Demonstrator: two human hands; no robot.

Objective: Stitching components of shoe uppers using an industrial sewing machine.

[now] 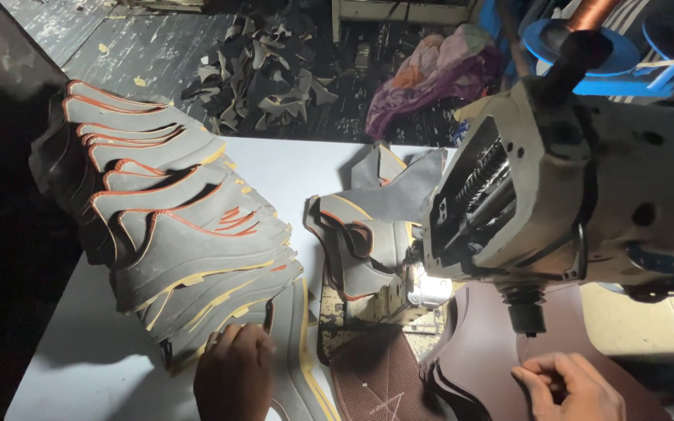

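Pickup step: left hand (233, 373), lower centre, lies flat on grey stack (196, 234), ungripped; right hand (567, 386) curled, grip indeterminate; next: pinch one piece

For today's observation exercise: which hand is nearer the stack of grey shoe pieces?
Left. The left hand touches the stack's lower edge; the right hand rests apart, under the sewing machine.
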